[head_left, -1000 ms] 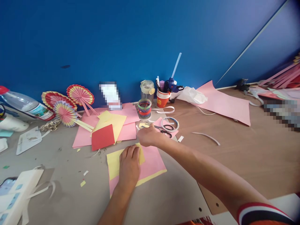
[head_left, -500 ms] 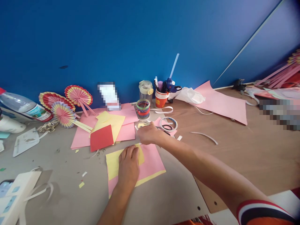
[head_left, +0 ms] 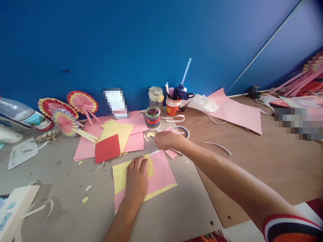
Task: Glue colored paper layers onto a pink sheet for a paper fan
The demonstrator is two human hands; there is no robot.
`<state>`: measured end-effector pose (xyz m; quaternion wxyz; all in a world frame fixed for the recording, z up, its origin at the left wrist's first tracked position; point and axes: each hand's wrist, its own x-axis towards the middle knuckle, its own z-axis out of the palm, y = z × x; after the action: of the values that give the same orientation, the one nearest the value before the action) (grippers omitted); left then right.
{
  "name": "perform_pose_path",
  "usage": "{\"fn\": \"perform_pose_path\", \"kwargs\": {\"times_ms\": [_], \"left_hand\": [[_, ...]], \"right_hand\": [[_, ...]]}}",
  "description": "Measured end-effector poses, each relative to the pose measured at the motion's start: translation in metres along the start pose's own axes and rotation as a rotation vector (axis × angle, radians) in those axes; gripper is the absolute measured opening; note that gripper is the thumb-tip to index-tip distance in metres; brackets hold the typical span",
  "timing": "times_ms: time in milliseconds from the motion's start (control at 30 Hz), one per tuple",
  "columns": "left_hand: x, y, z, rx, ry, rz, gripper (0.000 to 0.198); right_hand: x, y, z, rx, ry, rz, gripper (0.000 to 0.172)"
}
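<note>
My left hand [head_left: 137, 178] lies flat, fingers together, on a yellow sheet [head_left: 119, 174] stacked with a pink sheet [head_left: 163, 173] on the grey board. My right hand [head_left: 166, 139] reaches forward just beyond that stack, fingers curled closed. A thin white strip [head_left: 155, 153] pokes out below it toward the paper. What the fingers hold is hidden. A tape roll [head_left: 185, 129] shows partly behind the right hand.
Red, yellow and pink sheets [head_left: 107, 148] lie at left centre. Folded paper fans [head_left: 65, 114] lean on the blue wall. A jar of coloured bands [head_left: 152, 117], a cup of pens [head_left: 171, 106], a large pink sheet [head_left: 237, 112] and a bottle [head_left: 27, 116] stand further back.
My right hand has shifted right and slightly away, now covering the scissors that showed beside the tape roll. The left hand stays pressed on the paper.
</note>
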<state>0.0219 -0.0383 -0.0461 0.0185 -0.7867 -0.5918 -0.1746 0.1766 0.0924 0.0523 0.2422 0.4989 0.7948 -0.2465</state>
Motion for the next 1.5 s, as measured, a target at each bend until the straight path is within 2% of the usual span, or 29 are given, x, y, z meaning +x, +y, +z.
{"fn": "perform_pose_path", "kwargs": {"times_ms": [133,333,567,700,967,1200,1367,1500], "left_hand": [[0.000,-0.001,0.001,0.004,0.003,0.008,0.038],[0.000,-0.001,0.001,0.003,0.017,0.007,0.036],[0.000,-0.002,0.000,-0.007,0.014,0.019,0.034],[0.000,-0.001,0.000,0.000,0.013,0.012,0.034],[-0.001,-0.002,0.002,-0.004,0.004,0.005,0.039],[0.000,0.001,0.000,0.009,-0.004,0.001,0.038],[0.000,0.000,-0.002,0.003,-0.009,0.010,0.036],[0.000,-0.001,-0.004,-0.024,-0.023,0.013,0.035]], "right_hand": [[-0.007,0.010,-0.001,0.033,-0.008,-0.033,0.020],[-0.007,0.017,0.010,0.049,0.095,-0.089,0.025],[-0.010,0.000,0.026,-0.028,0.201,-0.149,0.030],[-0.009,-0.009,0.025,-0.064,0.174,-0.138,0.024],[0.002,-0.001,0.016,-0.074,0.122,-0.203,0.021],[0.004,-0.007,0.009,-0.107,0.080,-0.206,0.021],[0.012,-0.016,-0.006,-0.055,-0.005,-0.236,0.018],[0.009,-0.017,-0.017,0.044,-0.013,-0.278,0.014]]}}
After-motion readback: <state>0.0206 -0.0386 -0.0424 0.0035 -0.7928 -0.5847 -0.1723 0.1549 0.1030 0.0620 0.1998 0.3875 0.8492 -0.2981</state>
